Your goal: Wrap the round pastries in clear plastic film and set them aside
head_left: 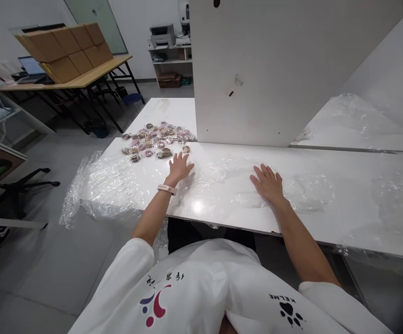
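Note:
My left hand (179, 168) is over the white tabletop with its fingers spread, holding nothing. Just beyond it lies a pile of small, clear-wrapped items (151, 134) in brown, tan and pink; their exact kind is too small to tell. One tan wrapped piece (186, 149) sits right by my left fingertips. To the right, my right hand (268, 183) is palm down with fingers apart, on or just above the table and close to a clear plastic bag (309, 191). More thin clear plastic (222, 169) lies flat between my hands.
Crumpled clear plastic bags (111, 185) spread over the table's left end and hang off its edge. A tall white panel (250, 69) stands upright behind the table (208, 204). More plastic (401, 199) covers the right end. Cardboard boxes (65, 51) stand on a wooden desk at the back left.

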`<state>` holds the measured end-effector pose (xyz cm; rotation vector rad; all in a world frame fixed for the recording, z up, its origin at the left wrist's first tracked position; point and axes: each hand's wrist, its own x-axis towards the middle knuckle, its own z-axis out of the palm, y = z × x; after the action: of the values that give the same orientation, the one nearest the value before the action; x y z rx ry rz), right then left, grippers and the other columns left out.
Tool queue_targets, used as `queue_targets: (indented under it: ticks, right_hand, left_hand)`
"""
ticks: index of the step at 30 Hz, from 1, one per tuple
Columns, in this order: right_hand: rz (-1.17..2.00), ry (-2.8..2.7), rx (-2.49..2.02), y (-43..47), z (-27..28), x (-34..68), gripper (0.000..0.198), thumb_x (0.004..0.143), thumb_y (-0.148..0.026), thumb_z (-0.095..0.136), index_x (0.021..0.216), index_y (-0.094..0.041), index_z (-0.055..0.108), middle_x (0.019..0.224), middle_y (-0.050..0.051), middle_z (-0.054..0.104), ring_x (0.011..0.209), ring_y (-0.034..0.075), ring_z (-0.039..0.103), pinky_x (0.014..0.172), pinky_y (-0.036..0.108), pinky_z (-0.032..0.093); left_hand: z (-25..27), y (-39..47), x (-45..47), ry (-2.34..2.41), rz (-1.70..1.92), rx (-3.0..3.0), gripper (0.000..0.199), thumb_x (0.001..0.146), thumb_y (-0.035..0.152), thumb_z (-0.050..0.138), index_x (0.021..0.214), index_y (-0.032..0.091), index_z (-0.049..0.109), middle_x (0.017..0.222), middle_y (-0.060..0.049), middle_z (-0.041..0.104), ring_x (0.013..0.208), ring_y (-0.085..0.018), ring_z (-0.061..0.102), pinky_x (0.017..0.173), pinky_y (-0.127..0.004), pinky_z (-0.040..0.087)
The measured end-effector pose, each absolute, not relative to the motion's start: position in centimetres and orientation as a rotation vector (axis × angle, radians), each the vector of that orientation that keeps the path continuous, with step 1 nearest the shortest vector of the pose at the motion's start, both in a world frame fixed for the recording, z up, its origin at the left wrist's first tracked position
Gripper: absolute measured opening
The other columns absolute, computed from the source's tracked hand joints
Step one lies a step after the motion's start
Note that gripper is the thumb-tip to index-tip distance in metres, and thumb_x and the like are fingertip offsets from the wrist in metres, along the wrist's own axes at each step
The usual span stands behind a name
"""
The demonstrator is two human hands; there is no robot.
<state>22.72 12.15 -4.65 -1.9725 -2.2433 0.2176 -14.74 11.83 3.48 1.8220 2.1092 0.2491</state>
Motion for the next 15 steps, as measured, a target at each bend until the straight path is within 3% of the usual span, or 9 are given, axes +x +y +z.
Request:
queue_targets:
  ticks: [8, 11, 15]
  right_hand:
    - [0.131, -2.223, -1.936, 12.0, -5.2, 22.6, 0.065, 0.1, -0.058, 0.014, 0.152, -0.027, 0.039, 0.163, 0.005, 0.026, 0.151, 0.023, 0.02, 0.12, 0.054, 0.017]
    - [0.116, -2.229, -1.938, 12.1, -5.2, 22.7, 0.065, 0.1, -0.058, 0.014, 0.151, -0.027, 0.04, 0.163, 0.005, 0.027, 0.151, 0.023, 0.021, 0.12, 0.053, 0.017]
    - [0.076, -2.223, -1.913, 12.0, -5.5, 22.7, 0.064, 0.1, -0.058, 0.016, 0.15, -0.028, 0.041, 0.162, 0.006, 0.029, 0.15, 0.024, 0.023, 0.12, 0.053, 0.019]
  left_hand:
    - [2.3, 18.7, -16.1, 2.46, 0.366, 1.681, 0.082, 0.085, 0.07, 0.048, 0.155, 0.033, 0.028, 0.168, -0.009, 0.001, 0.15, -0.045, -0.016, 0.109, -0.077, 0.012]
    - [0.9, 19.6, -15.3, 2.444, 0.355, 1.563, 0.071, 0.086, 0.067, 0.049, 0.147, 0.032, 0.042, 0.165, -0.012, 0.017, 0.15, -0.048, -0.002, 0.107, -0.077, 0.015]
    - [-0.4, 18.6, -14.2, 2.262, 0.422, 1.816, 0.033, 0.092, 0.035, 0.052, 0.123, 0.028, 0.06, 0.14, -0.011, 0.053, 0.136, -0.035, 0.037, 0.11, -0.065, 0.025]
